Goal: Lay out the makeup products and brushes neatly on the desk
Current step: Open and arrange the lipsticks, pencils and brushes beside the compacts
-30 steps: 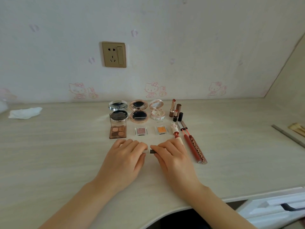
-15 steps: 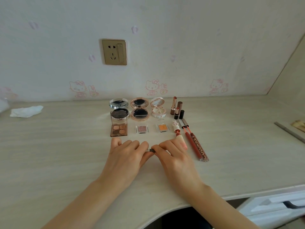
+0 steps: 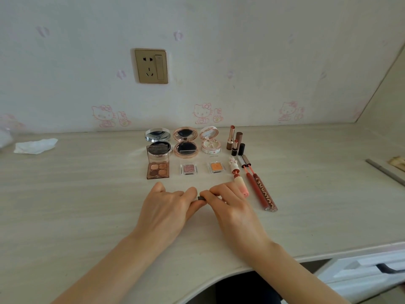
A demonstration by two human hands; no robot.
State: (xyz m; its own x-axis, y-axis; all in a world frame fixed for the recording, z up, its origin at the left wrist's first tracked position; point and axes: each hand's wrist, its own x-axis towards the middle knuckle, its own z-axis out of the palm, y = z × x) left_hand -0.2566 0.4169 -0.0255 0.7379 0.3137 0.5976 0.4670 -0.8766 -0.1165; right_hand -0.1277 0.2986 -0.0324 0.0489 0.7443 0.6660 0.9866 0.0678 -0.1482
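We see both hands low on the desk (image 3: 65, 205), meeting at its near middle. The left hand (image 3: 166, 210) and right hand (image 3: 232, 207) each pinch one end of a small slim item (image 3: 201, 198); only a short dark section shows between the fingertips, so we cannot tell what product it is.

Behind the hands the makeup is set out in rows. Back row: a silver compact (image 3: 158, 135), a rose-gold compact (image 3: 185, 141) and a white floral compact (image 3: 210, 140), all open with lids raised. Right of them stand uncapped lipsticks (image 3: 235, 141) in a tight group. Next row: a four-pan eyeshadow palette (image 3: 157, 168), lid up, a pink single shadow (image 3: 189, 168) and an orange single shadow (image 3: 215, 167). At the right, a pink figure-topped lip stick (image 3: 238, 182) lies just beside the right hand, with two red lip gloss tubes (image 3: 260, 191) touching side by side.

A crumpled tissue (image 3: 36, 146) lies far left.
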